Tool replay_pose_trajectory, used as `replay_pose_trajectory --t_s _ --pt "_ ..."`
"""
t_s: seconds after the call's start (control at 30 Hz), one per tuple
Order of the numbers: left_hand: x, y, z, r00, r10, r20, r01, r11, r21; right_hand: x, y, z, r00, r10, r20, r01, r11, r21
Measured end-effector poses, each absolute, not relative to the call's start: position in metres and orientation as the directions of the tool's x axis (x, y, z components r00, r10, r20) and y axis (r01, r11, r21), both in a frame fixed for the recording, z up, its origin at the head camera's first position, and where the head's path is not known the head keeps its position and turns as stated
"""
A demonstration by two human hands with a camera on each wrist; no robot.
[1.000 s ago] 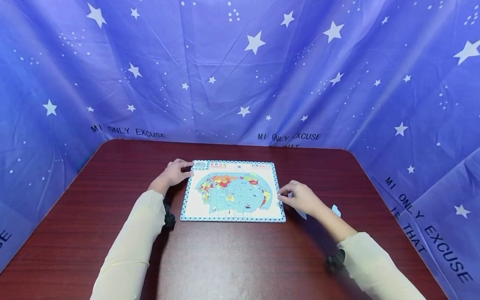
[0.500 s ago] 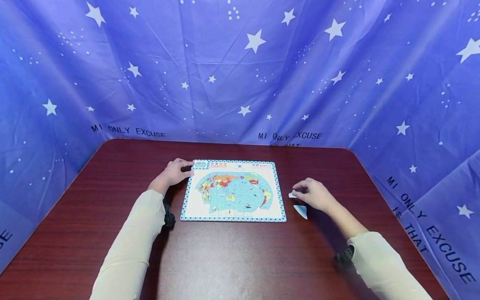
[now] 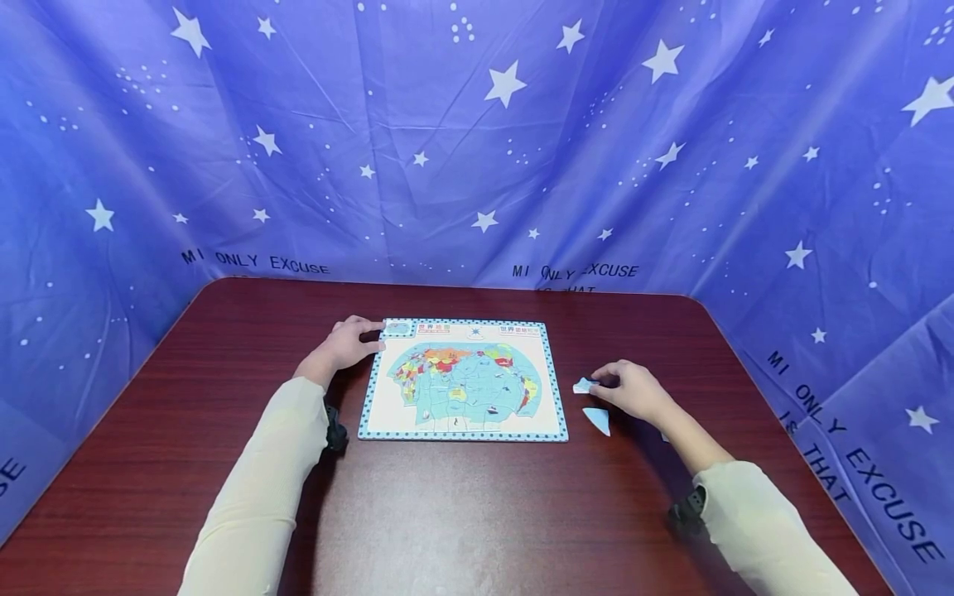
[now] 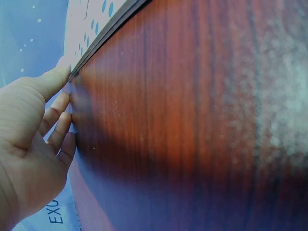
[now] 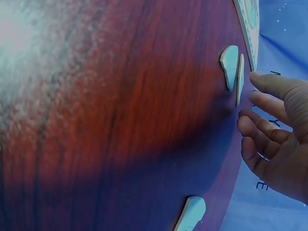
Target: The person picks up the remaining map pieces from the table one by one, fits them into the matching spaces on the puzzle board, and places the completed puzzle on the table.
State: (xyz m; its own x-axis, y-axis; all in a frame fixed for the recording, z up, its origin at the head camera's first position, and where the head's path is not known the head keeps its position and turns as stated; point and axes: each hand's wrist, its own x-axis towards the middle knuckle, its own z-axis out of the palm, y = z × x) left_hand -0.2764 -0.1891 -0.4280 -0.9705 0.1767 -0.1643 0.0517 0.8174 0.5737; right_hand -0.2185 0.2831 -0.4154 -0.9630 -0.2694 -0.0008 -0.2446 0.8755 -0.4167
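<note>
A world map puzzle board [image 3: 557, 414] with a blue dotted border lies flat on the table. My left hand [image 3: 347, 343] rests at its upper left edge, thumb and index fingertips touching the border. In the left wrist view, that hand [image 4: 36, 130] has its thumb at the board's edge [image 4: 107, 30] and the other fingers loosely extended. Right of the board, my right hand [image 3: 632, 389] is at a small pale blue puzzle piece [image 3: 584, 386]. The right wrist view shows the thumb and fingers of this hand [image 5: 279, 130] apart, just beyond the piece [image 5: 240, 79].
Another puzzle piece, a pointed blue one [image 3: 597, 420], lies just below the right fingertips. A third piece [image 5: 191, 211] lies nearer the right wrist, mostly hidden by the forearm in the head view. A blue star-printed curtain [image 3: 477, 165] surrounds the dark red table [image 3: 462, 513].
My right hand has drawn back rightward from the board's edge with the small piece, which now shows on the table at its fingertips. The left hand has stayed in place.
</note>
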Motion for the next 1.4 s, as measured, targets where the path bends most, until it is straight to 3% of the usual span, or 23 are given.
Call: replay_pose_trajectory --t_s 1.4 --pt "-0.2748 -0.189 -0.4278 -0.971 0.18 -0.155 0.056 0.81 0.584 -0.2247 0.2766 -0.4224 -0.957 -0.289 0.035 -0.278 0.869 -0.41"
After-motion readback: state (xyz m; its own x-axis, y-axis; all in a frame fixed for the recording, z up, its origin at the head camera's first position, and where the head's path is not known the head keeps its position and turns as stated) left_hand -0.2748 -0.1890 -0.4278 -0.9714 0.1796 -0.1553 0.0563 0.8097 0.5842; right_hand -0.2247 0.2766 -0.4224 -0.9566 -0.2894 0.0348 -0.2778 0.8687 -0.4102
